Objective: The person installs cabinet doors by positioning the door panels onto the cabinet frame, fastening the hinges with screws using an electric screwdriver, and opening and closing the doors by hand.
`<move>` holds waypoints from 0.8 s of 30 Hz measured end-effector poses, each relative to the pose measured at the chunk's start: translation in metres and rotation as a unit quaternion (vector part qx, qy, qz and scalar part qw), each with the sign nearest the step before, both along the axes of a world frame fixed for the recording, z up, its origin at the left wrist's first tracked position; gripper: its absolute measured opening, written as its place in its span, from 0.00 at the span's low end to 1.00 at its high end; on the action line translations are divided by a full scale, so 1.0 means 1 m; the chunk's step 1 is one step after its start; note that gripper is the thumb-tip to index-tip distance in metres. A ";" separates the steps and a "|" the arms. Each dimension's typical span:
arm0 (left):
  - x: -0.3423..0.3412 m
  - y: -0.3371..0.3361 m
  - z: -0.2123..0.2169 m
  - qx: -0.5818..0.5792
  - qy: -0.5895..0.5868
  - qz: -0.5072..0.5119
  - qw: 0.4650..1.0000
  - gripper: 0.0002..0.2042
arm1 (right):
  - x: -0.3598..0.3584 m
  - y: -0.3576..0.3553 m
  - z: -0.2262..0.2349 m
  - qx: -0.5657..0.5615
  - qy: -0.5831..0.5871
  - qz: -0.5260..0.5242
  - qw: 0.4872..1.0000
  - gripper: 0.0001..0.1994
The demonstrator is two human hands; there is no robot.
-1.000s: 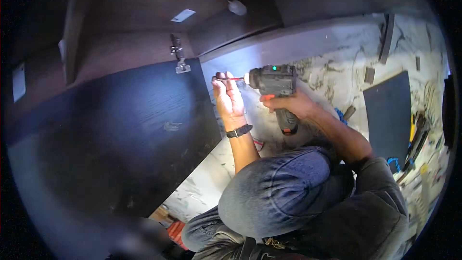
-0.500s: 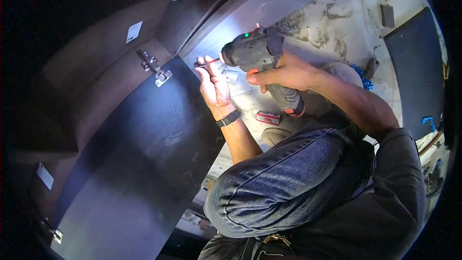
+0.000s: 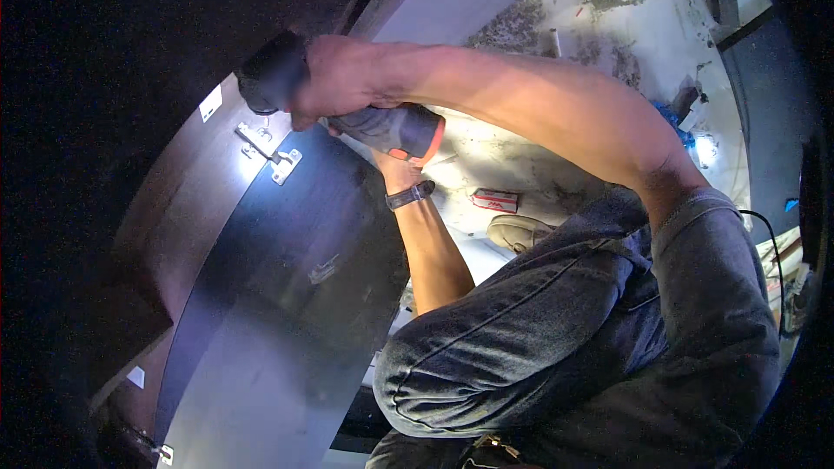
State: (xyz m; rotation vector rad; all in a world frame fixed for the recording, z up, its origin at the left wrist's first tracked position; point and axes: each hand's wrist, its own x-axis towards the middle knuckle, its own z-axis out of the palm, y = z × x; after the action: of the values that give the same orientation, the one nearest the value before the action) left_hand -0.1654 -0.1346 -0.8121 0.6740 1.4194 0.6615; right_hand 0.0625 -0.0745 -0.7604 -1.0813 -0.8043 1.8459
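Observation:
My right hand (image 3: 340, 78) is wrapped round a cordless drill (image 3: 404, 132), whose head points into the dark cabinet at the upper left. The drill's lit end is near a metal cabinet hinge (image 3: 282, 167), which joins a dark door panel (image 3: 287, 287) to the cabinet side (image 3: 195, 200). A bit at the drill's front cannot be made out. My left hand (image 3: 400, 172) is behind the drill's battery base, and its fingers are hidden there. A dark watch band circles the left wrist.
A small red and white box (image 3: 495, 201) lies on the marbled floor (image 3: 539, 161) beside my shoe (image 3: 517, 232). A second hinge (image 3: 165, 453) shows at the lower left. To the right are a dark panel (image 3: 773, 113) and blue crumpled material (image 3: 673, 117).
My right hand has carried the drill left, from the left hand's fingertips toward the upper hinge. The right forearm now stretches across the view, and the left hand's fingers have become covered.

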 end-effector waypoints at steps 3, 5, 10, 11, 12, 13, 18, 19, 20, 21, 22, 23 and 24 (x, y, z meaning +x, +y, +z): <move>0.003 -0.005 -0.006 0.126 0.158 -0.147 0.968 0.12 | 0.004 0.011 -0.001 0.007 0.069 0.030 0.997 0.14; 0.006 -0.009 -0.008 0.206 0.259 -0.240 0.913 0.11 | 0.004 0.014 0.000 -0.014 0.110 0.037 0.993 0.14; 0.008 -0.008 -0.005 0.250 0.355 -0.344 0.833 0.11 | 0.006 0.015 0.000 -0.027 0.126 0.064 0.990 0.12; 0.006 -0.007 -0.005 0.236 0.355 -0.351 0.834 0.11 | 0.008 0.015 0.002 -0.012 0.095 0.071 0.993 0.12; 0.004 -0.004 -0.006 0.238 0.356 -0.351 0.833 0.11 | 0.008 0.014 0.002 -0.011 0.096 0.070 0.993 0.12; 0.002 0.000 -0.007 0.275 0.374 -0.379 0.800 0.11 | 0.009 0.014 0.001 -0.007 0.098 0.068 0.993 0.12; -0.002 0.005 -0.009 0.348 0.410 -0.426 0.728 0.13 | 0.002 0.018 0.001 -0.024 0.134 0.065 0.989 0.12; 0.003 0.005 -0.007 0.348 0.411 -0.425 0.728 0.13 | -0.001 0.020 -0.001 -0.037 0.150 0.064 0.986 0.12; 0.002 0.005 -0.007 0.348 0.409 -0.426 0.728 0.13 | -0.002 0.020 -0.003 -0.038 0.149 0.062 0.986 0.12; 0.001 0.004 -0.007 0.322 0.412 -0.422 0.741 0.14 | -0.003 0.021 -0.005 -0.030 0.135 0.068 0.988 0.13; 0.000 0.004 -0.007 0.296 0.416 -0.418 0.752 0.15 | -0.003 0.022 -0.007 -0.022 0.120 0.073 0.990 0.13; 0.000 0.003 -0.008 0.269 0.418 -0.414 0.762 0.16 | -0.004 0.022 -0.010 -0.014 0.105 0.078 0.991 0.14; 0.000 0.004 -0.008 0.271 0.418 -0.414 0.762 0.16 | -0.003 0.023 -0.009 -0.013 0.105 0.077 0.991 0.14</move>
State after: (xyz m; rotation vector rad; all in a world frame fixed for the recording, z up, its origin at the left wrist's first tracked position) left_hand -0.1659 -0.1311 -0.8205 2.1098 1.4763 -0.0109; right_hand 0.0590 -0.0518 -0.7695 -0.8428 -0.7594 2.0643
